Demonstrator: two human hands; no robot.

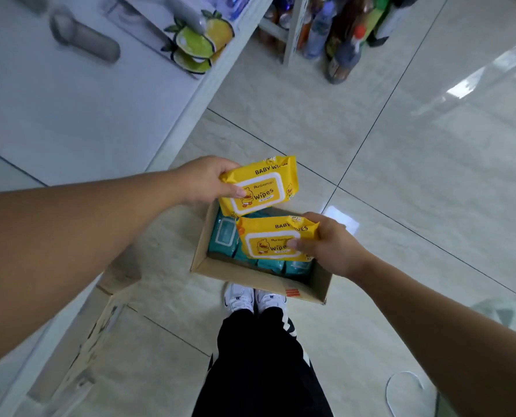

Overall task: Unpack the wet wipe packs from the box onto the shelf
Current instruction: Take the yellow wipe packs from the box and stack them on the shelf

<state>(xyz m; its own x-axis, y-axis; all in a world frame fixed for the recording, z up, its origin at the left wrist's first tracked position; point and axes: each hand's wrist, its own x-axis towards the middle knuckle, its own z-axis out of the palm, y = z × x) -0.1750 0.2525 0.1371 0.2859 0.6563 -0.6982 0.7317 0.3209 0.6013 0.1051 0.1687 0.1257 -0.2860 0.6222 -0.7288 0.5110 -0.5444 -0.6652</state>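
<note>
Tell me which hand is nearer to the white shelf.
Left. The left hand, gripping a yellow wipes pack, is just beside the front edge of the shelf. The right hand, gripping a second yellow pack, is farther out, above the open box on the floor.

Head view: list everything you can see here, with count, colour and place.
upper yellow pack: one, yellow, above the box's far edge
lower yellow pack: one, yellow, over the box
teal packs: several, teal, inside the box; exact count hidden
box: one, brown cardboard, open, on the floor
shelf: one, white, upper left
lemon-print items: a few, yellow-green, on the shelf
grey cylinder: one, grey, on the shelf, blurred
bottles: several, mixed colours, top centre
floor: pale tiles
shoes: two, white, near the box
left hand: grips the upper yellow pack
right hand: grips the lower yellow pack
</note>
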